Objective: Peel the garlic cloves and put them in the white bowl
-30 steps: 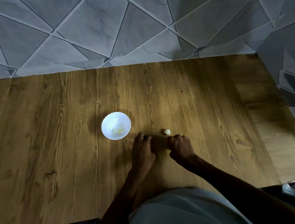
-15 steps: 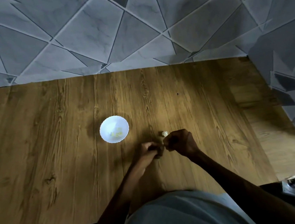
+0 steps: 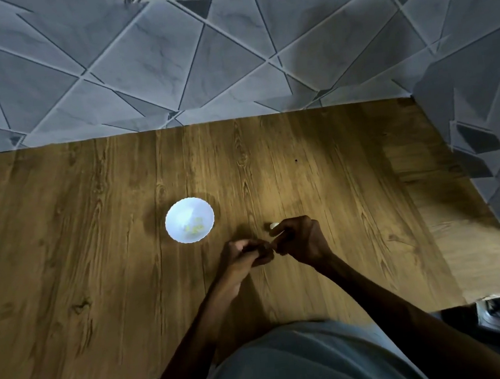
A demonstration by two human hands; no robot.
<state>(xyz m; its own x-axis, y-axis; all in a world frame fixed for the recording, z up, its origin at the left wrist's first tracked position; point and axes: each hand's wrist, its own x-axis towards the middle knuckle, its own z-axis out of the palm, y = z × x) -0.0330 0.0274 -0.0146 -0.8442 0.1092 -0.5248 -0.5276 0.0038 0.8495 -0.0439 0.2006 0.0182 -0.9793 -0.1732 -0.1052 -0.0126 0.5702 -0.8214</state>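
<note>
Fingertips of left hand [image 3: 242, 254] and right hand [image 3: 302, 239] meet over wooden surface [image 3: 92, 238], near its middle. Both hands curled, together pinching small piece [image 3: 270, 247]; too dim to tell clove from skin. Garlic clove [image 3: 274, 225] lies on surface just beyond right hand's fingers. White bowl [image 3: 179, 211] stands left of hands and slightly farther, apart from them, with yellowish peeled cloves [image 3: 195, 226] inside. Grey triangle-patterned tiles [image 3: 226, 51] beyond far edge
</note>
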